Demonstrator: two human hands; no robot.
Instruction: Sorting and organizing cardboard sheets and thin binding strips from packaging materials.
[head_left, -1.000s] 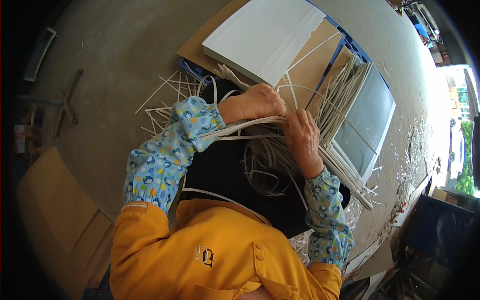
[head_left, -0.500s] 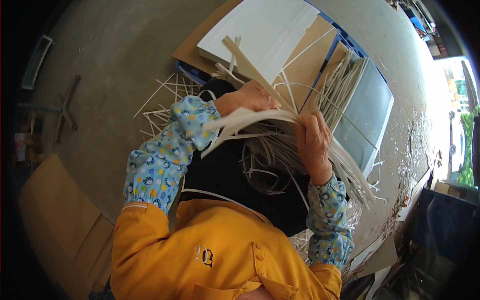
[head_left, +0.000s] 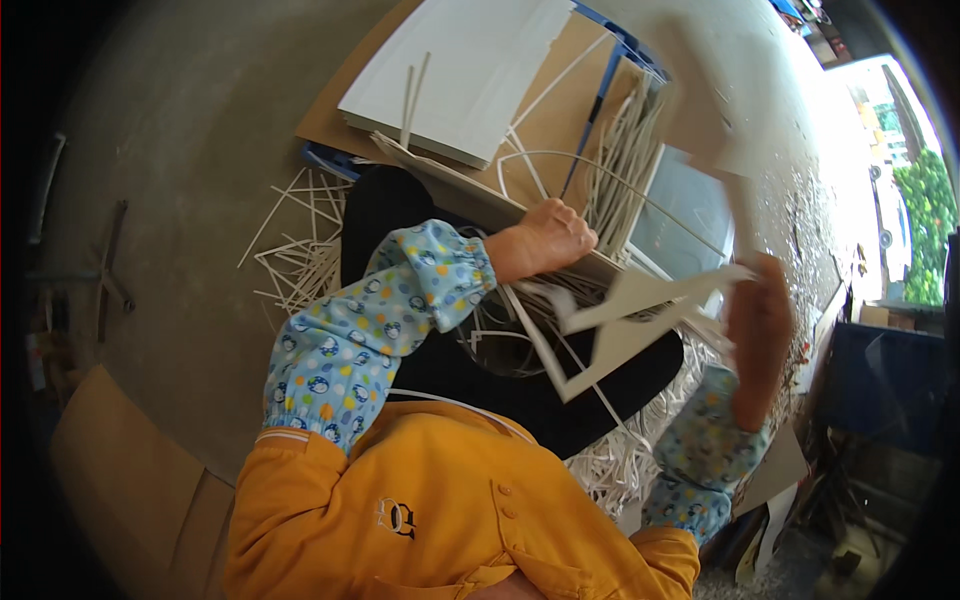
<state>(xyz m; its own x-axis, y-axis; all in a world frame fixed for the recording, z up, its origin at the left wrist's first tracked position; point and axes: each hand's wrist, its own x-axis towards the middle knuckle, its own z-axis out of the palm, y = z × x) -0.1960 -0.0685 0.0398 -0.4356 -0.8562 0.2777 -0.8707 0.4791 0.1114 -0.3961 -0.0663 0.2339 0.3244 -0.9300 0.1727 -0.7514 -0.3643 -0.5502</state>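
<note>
The left hand is closed around the near edge of a long grey board that lies across the lap, beside a stack of white sheets. The right hand is blurred; it holds up a bundle of pale strips over the dark lap, though its grip cannot be made out. More loose strips litter the concrete floor.

Matt white paperboard strips, brown cardboard sheet, rough concrete floor
</note>
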